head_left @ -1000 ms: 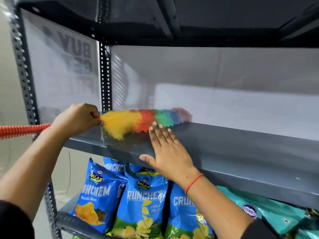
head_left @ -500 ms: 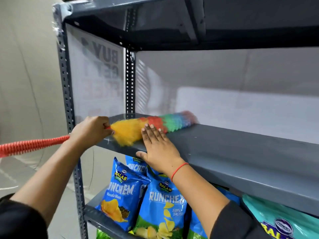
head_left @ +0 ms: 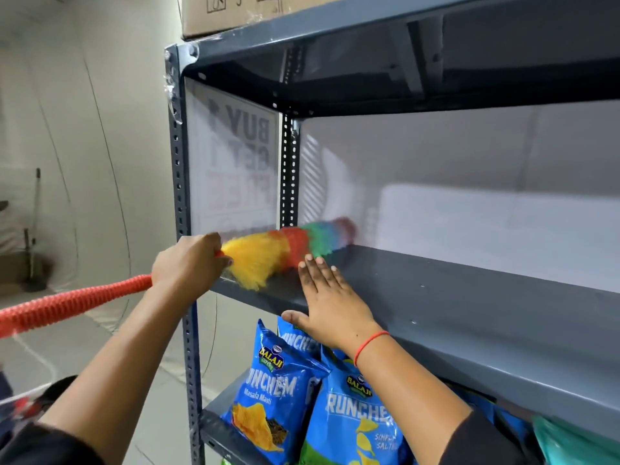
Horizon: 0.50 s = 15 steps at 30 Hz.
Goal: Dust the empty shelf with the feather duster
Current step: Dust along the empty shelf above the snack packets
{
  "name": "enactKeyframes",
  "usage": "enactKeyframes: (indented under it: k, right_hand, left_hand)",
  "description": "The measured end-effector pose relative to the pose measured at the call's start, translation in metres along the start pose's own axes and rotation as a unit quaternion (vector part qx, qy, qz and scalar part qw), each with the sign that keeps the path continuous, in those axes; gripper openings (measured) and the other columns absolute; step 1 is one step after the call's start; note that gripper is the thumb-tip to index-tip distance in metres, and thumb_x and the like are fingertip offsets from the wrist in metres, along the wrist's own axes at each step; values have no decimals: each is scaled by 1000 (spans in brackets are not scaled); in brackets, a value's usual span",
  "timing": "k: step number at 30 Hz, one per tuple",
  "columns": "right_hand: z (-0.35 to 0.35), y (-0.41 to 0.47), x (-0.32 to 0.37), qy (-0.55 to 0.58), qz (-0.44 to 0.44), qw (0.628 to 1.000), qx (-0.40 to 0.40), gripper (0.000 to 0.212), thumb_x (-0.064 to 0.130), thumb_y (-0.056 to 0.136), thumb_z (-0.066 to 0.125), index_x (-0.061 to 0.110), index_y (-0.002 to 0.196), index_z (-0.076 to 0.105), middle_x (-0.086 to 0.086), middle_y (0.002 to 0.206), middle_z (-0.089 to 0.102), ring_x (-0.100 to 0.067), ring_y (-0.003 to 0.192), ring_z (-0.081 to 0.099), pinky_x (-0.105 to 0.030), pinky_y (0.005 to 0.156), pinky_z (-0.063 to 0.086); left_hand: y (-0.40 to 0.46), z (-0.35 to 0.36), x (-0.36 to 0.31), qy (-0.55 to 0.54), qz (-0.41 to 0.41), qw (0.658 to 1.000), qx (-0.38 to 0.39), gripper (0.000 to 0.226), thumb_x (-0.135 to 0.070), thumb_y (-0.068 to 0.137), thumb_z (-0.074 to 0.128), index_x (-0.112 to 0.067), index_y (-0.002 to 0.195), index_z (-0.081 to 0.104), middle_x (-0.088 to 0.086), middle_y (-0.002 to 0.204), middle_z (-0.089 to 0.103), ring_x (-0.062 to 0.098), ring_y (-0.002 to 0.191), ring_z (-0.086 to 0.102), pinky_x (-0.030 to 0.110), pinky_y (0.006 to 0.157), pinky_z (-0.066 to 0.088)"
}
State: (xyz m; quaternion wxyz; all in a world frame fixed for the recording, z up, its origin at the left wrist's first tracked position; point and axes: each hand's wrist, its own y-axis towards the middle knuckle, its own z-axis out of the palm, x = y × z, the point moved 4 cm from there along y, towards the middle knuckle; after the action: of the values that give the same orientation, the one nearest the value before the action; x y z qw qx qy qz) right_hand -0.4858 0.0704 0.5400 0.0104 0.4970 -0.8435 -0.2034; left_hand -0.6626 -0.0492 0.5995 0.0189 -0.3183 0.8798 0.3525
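A rainbow feather duster (head_left: 285, 248) with a ribbed red handle lies across the left end of the empty grey metal shelf (head_left: 469, 313). Its yellow fibres hang over the front edge and its blurred green and purple tip reaches the back corner. My left hand (head_left: 189, 261) is shut on the handle right behind the yellow fibres. Flat on the shelf just right of the duster rests my right hand (head_left: 330, 305), palm down with fingers spread, a red thread on its wrist.
Blue snack bags (head_left: 278, 397) fill the shelf below, with a teal bag (head_left: 577, 444) at the right. A perforated upright post (head_left: 181, 196) marks the rack's left front corner. Above the shelf is another board with a cardboard box (head_left: 228, 11) on top. A mop stands at far left.
The view has pulled back and shifted so the rack sits further right. The duster stays at the shelf's left end, its tip blurred with motion. My right hand stays flat beside it.
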Motion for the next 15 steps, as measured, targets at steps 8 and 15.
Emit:
enactKeyframes:
  k: [8,15]
  right_hand:
    - [-3,-2,2,13,0,1000,1,87,64,89,24,6,141,-14,-12,153,-16,-23,139,-19,-36,112,-11]
    - [-3,-3,2,15,6,1000,1,86,64,89,25,7,142,-14,-10,154,-15,-22,139,-18,-36,113,-10]
  left_hand:
    - [-6,-4,35,-44,-44,989,131,25,-29,77,73,-18,62,56,2,60,59,21,53,56,26,56,43]
    - [-10,-23,33,63,-52,996,-17,20,-32,85,59,-18,73,52,4,67,51,30,64,55,29,56,40]
